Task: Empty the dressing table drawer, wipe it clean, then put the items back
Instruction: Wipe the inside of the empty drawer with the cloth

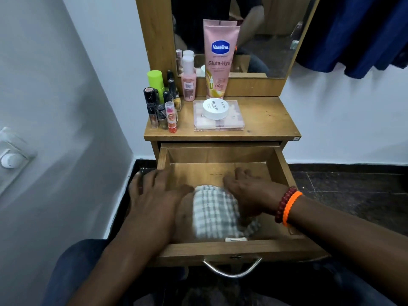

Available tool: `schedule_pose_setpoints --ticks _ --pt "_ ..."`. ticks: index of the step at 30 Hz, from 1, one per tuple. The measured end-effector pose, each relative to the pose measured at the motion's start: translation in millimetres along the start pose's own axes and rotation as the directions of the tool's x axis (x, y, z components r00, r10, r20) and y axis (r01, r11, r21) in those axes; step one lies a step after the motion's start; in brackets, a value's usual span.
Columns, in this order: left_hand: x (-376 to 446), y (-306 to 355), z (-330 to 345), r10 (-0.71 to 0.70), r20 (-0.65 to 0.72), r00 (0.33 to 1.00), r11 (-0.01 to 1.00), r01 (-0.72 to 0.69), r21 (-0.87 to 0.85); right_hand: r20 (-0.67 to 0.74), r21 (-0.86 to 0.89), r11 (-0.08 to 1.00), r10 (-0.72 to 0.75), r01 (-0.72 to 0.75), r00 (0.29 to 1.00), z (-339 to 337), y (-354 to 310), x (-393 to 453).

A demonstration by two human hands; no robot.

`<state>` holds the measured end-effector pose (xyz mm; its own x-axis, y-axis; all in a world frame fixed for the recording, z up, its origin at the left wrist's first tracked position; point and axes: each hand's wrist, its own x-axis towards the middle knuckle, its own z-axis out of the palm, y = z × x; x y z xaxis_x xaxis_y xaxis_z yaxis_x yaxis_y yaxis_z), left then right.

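step: wipe phase, by my read. Drawer pulled out, lower centre of frame, nothing in it but the cloth.
cloth: checked cloth lies on the drawer floor, near the front wall, centre of frame. Blurred, so probably mid-stroke.
right hand: right hand is inside the drawer at centre right, palm down on the cloth's right edge, fingers spread forward and fairly flat. Pressing rather than gripping, as far as I can tell. Red bead and orange bands on the wrist.
left hand: left hand at centre left, fingers wide, draped over the drawer's left wall with the thumb side reaching the cloth. Likely bracing the drawer so it doesn't slide while the other hand scrubs.
drawer contents: only the cloth; bare wood floor visible behind it toward the back wall.
tabletop: table top at upper centre holds the items, presumably parked there to clear the drawer.
- tube stands upright against the mirror
- pink bottle just left of the tube
- small bottles clustered at the top's left edge
- white jar sits on a clear case
remaining: finish wiping, then return the items.
risk: cluster at the left edge could tip if the table gets jolted.
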<state>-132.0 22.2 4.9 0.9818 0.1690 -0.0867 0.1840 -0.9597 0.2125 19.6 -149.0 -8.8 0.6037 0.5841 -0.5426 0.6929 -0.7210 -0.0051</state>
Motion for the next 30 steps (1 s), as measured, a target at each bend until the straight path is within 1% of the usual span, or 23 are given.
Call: schedule_pose_setpoints --ticks 1,2,3,4,6,7,9,11,12,13,15,18,20,21,22,24,25,27,30 --pt "7.0 6.6 -3.5 0.082 0.052 0.995 0.996 -0.084 0.035 0.0 0.02 0.999 0.045 -0.045 0.999 -0.9 8.6 -4.4" --pt "14.4 14.1 -4.2 0.157 0.091 0.983 0.987 -0.158 0.013 0.007 0.067 0.994 0.091 -0.091 0.996 -2.4 15.2 -9.9" --pt "21.8 22.1 -1.9 0.212 0.123 0.97 0.977 -0.206 -0.061 0.027 0.137 0.981 0.137 -0.139 0.99 -3.3 20.6 -14.3" --pt "28.9 29.6 2.9 0.245 0.152 0.958 0.964 -0.223 -0.144 0.048 0.214 0.959 0.18 -0.186 0.983 -2.8 24.6 -18.0" --pt "42.6 40.8 17.5 0.258 0.212 0.943 0.956 -0.217 -0.195 0.078 0.345 0.902 0.25 -0.261 0.965 1.1 28.8 -19.5" --pt "47.9 45.8 24.5 0.227 0.219 0.949 0.961 -0.182 -0.206 0.09 0.403 0.865 0.287 -0.299 0.954 6.2 29.8 -17.9" --pt "57.2 51.1 34.2 0.057 0.199 0.978 0.968 -0.005 -0.252 0.103 0.505 0.792 0.339 -0.343 0.935 15.8 29.8 -13.5" --pt "63.4 52.4 40.3 -0.13 0.214 0.968 0.965 0.173 -0.196 0.082 0.585 0.734 0.37 -0.345 0.925 22.8 30.3 -10.1" --pt "66.1 52.6 44.0 -0.177 0.246 0.953 0.962 0.22 -0.161 0.067 0.627 0.704 0.378 -0.333 0.924 24.6 31.8 -10.6" --pt "68.5 52.8 47.6 -0.202 0.283 0.938 0.952 0.256 -0.17 0.057 0.667 0.672 0.385 -0.322 0.921 25.9 34.4 -10.7" --pt "72.1 54.4 50.5 -0.217 0.344 0.914 0.913 0.314 -0.26 0.021 0.717 0.636 0.386 -0.283 0.922 27.6 38.7 -11.9" --pt "76.1 55.5 53.9 -0.219 0.383 0.897 0.893 0.343 -0.293 -0.002 0.772 0.595 0.353 -0.223 0.936 31.2 41.9 -12.1" --pt "77.5 56.4 54.8 -0.239 0.385 0.891 0.869 0.373 -0.325 -0.018 0.807 0.564 0.318 -0.173 0.948 31.1 45.1 -15.1" --pt "78.6 54.9 56.4 -0.244 0.385 0.89 0.838 0.394 -0.379 -0.029 0.816 0.559 0.297 -0.149 0.954 27.7 47.1 -19.2" --pt "79.9 54.2 56.9 -0.241 0.393 0.887 0.781 0.418 -0.464 -0.043 0.824 0.553 0.272 -0.12 0.961 22.5 51.1 -23.9" --pt "77.5 56.0 52.3 -0.227 0.393 0.891 0.598 0.446 -0.666 -0.076 0.838 0.542 0.215 -0.054 0.974 5.7 61.8 -37.3" --pt "75.8 59.2 47.7 -0.21 0.375 0.903 0.501 0.429 -0.751 -0.103 0.839 0.544 0.188 -0.016 0.977 -5.6 68.8 -45.8" --pt "73.0 70.5 37.5 -0.145 0.313 0.939 0.356 0.344 -0.869 -0.166 0.819 0.571 0.142 0.056 0.976 -30.7 86.6 -59.7" --pt "73.7 97.5 18.8 -0.011 0.205 0.979 0.245 0.202 -0.948 -0.183 0.787 0.613 0.127 0.067 0.975 -77.5 123.0 -68.2"
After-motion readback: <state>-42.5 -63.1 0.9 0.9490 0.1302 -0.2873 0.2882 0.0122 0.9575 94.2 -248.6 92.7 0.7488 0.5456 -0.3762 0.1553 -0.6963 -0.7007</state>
